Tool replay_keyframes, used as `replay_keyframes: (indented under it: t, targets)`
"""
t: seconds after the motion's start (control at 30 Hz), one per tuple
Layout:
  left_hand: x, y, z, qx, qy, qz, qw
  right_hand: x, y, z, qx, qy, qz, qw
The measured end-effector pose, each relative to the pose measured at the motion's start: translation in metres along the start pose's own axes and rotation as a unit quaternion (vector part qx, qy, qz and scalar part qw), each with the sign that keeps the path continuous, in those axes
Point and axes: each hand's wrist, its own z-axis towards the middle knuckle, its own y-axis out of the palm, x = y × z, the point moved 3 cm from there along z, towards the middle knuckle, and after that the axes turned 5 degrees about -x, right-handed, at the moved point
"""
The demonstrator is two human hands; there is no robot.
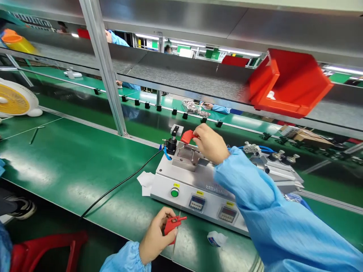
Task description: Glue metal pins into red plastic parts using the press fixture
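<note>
My left hand [159, 234] is closed around a red plastic part [172, 225] with a thin nozzle-like tip, just in front of the machine. In my right hand [211, 143] is another red plastic piece [187, 136], pinched by the fingers above a metal fixture block [184, 156]. The block sits on a grey bench machine [195, 200] with a green button [175, 192] and two small counters on its front. Beside the block stands a black clamp cylinder [171, 144] with a metal arm on top. Whether the right-hand piece touches the fixture, I cannot tell.
A red bin [292, 87] sits on the shelf above. A black cable [121, 181] crosses the green bench [85, 151] from the machine. A crumpled wrapper [217, 238] lies in front. At left are a fan [17, 99] and a hex key [35, 135]. Co-workers' sleeves show behind.
</note>
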Motion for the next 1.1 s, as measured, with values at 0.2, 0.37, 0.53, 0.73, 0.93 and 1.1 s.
replay_keyframes:
  t: [0.2, 0.37, 0.53, 0.73, 0.93, 1.1]
  targets:
    - [0.004, 0.001, 0.001, 0.032, 0.007, -0.004, 0.999, 0.026, 0.006, -0.077, -0.016, -0.076, 0.060, 0.995]
    - [0.005, 0.000, -0.006, 0.031, 0.008, -0.005, 0.999, 0.038, 0.049, -0.138, 0.007, -0.036, 0.055, 0.998]
    - [0.046, -0.001, 0.002, -0.012, 0.082, 0.140, 0.987, 0.040, 0.061, -0.198, 0.164, 0.013, 0.119, 0.979]
    - [0.197, 0.005, 0.083, 0.056, 0.410, 0.416, 0.810, 0.033, 0.095, -0.263, 0.344, 0.124, 0.096, 0.926]
    - [0.238, 0.020, 0.180, -0.011, 0.237, 0.713, 0.660, 0.028, 0.118, -0.268, 0.371, 0.122, 0.081, 0.917]
    - [0.224, 0.023, 0.176, -0.007, 0.214, 0.749, 0.627, 0.030, 0.123, -0.271, 0.385, 0.124, 0.057, 0.913]
